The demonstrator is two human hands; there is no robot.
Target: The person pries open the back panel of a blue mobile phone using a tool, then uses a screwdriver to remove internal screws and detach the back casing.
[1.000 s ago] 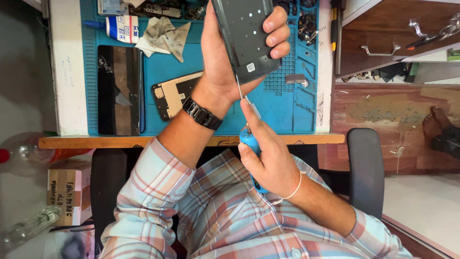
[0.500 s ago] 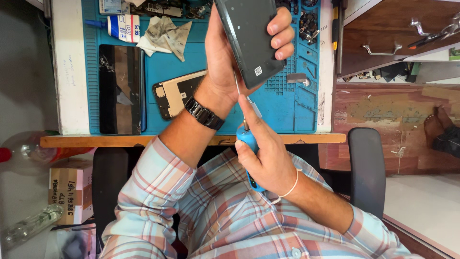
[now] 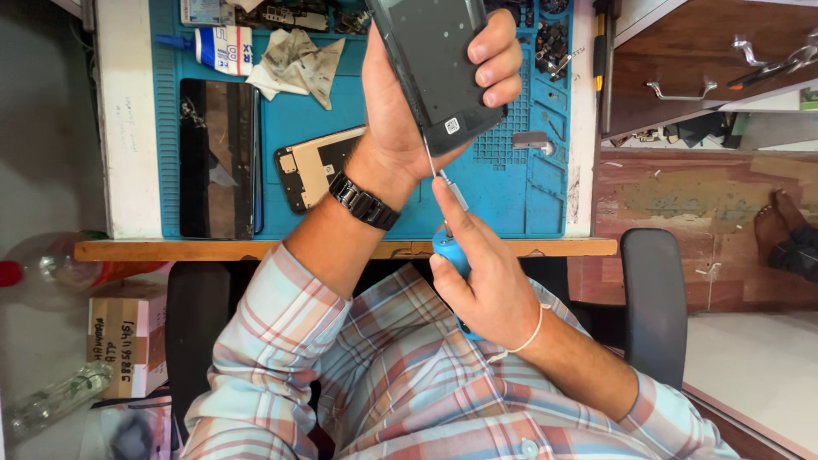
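Nearest the camera, plaid shirt sleeves (image 3: 281, 375) in blue, white and red are seen, both forearms reaching away toward the bench. The right hand (image 3: 481, 281) is closed round the blue handle of a thin-shafted precision screwdriver (image 3: 449, 243), index finger laid along the shaft; the metal tip is set against the near edge of a dark, flat rectangular phone body (image 3: 439, 64). A thin band is worn at the right wrist. The phone body is gripped by the left hand (image 3: 417, 102), raised above the bench at centre, thumb side at its left, four fingers (image 3: 494, 64) wrapped over its right edge. A black link wristwatch (image 3: 365, 201) is worn on the left wrist.

Beyond, a wooden bench edge (image 3: 256, 250) runs left to right. On the bench a blue silicone work mat (image 3: 511, 192) is laid. On the mat, left: a black rectangular glass screen panel (image 3: 217, 158); just right of it, a gold-toned phone frame (image 3: 311, 166), partly hidden by the left forearm. Farther away: a crumpled grey cloth (image 3: 302, 60) & a white-and-blue glue tube (image 3: 213, 47). Far right of mat: small dark parts in compartments (image 3: 554, 38). At right, near: a black chair armrest (image 3: 652, 298).
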